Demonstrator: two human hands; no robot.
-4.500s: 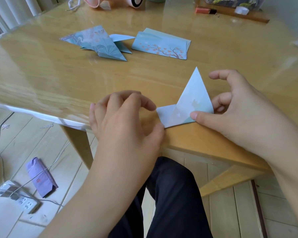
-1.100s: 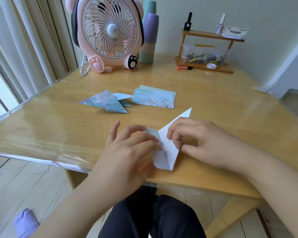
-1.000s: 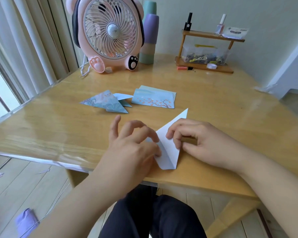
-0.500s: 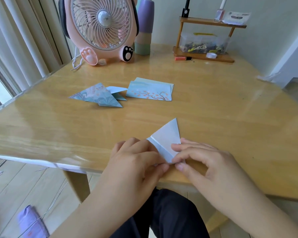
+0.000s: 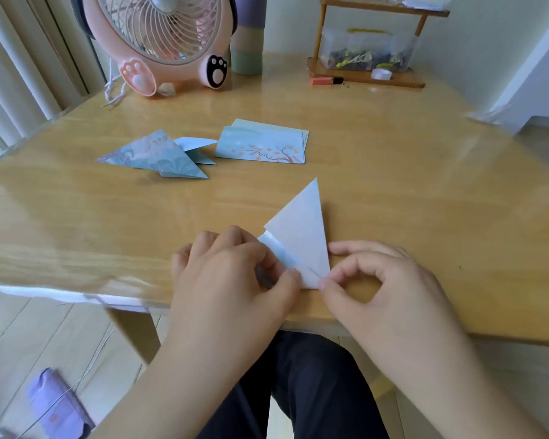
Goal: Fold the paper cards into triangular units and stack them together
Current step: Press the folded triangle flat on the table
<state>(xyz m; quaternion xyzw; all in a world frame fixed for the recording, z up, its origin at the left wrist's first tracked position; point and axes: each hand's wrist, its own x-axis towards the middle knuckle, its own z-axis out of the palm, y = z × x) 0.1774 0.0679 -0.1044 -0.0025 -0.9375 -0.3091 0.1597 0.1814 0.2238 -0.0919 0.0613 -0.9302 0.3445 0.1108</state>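
A pale blue paper card (image 5: 301, 236), folded to a tall triangle with a strip sticking out at its lower left, lies near the table's front edge. My left hand (image 5: 232, 280) covers that strip, fingers curled, thumb tip at the triangle's bottom corner. My right hand (image 5: 384, 280) pinches the same bottom corner between thumb and forefinger. Farther back lie folded patterned triangular units (image 5: 159, 156) nested together, and beside them a stack of flat folded cards (image 5: 263, 147) printed with a tree branch.
A pink desk fan (image 5: 168, 39) and stacked cups (image 5: 248, 36) stand at the back of the wooden table (image 5: 425, 201). A small wooden shelf (image 5: 368, 42) with a clear box sits back right. My dark-trousered legs are under the front edge.
The card went from a shape with a side flap, turned between both hands, to a tall triangle lying flat. Both hands slid to its bottom corner. My view tilted down.
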